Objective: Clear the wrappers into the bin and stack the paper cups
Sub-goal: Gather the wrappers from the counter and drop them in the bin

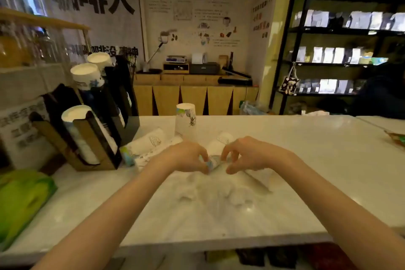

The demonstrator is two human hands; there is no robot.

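Note:
My left hand (190,155) and my right hand (243,155) meet over the middle of the white counter (295,160). Both pinch a small crumpled wrapper (213,161) with blue print, held just above the surface. One paper cup (185,119) stands upside down behind the hands. Two more cups lie on their sides: one (149,141) to the left and one (220,141) partly hidden behind my fingers. A clear plastic wrapper (258,178) lies flat under and right of my right hand.
A black and brown cup dispenser (87,138) holds stacked cups at the left. A green bag (22,199) lies at the counter's near left. Another wrapper (396,137) sits at the far right edge. Shelves of packets stand behind on the right. No bin is visible.

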